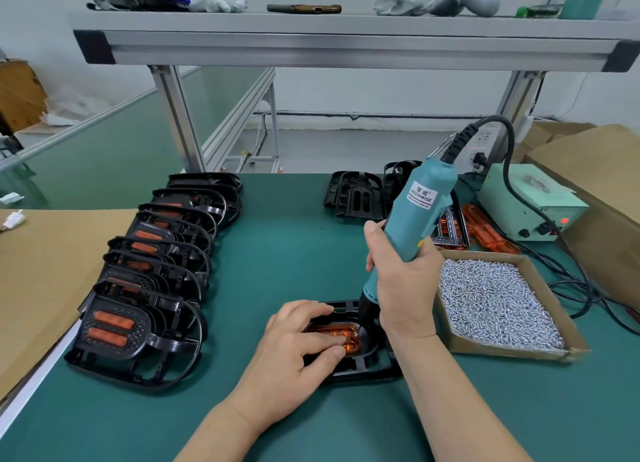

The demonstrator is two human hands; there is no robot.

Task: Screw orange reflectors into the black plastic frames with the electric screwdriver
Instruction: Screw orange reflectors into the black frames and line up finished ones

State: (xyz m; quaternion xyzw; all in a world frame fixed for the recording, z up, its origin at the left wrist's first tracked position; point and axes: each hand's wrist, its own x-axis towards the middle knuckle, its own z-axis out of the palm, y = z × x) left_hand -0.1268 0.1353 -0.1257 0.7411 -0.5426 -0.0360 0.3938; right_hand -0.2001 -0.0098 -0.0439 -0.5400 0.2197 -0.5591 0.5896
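Screwdriver tip seated on reflector in frame, near table edge.

The right hand (403, 281) gripped the teal screwdriver (415, 215) around its lower body, with the tip touching the orange reflector (334, 333) at its 3 o'clock end. The left hand (294, 343) held the reflector down in the black frame (360, 364) with bent fingers, thumb at the near edge. A box of screws (495, 302) stood just beside the frame at 3 o'clock. A row of assembled frames (149, 288) lay at 9 o'clock, and empty frames (356, 193) at 12 o'clock.
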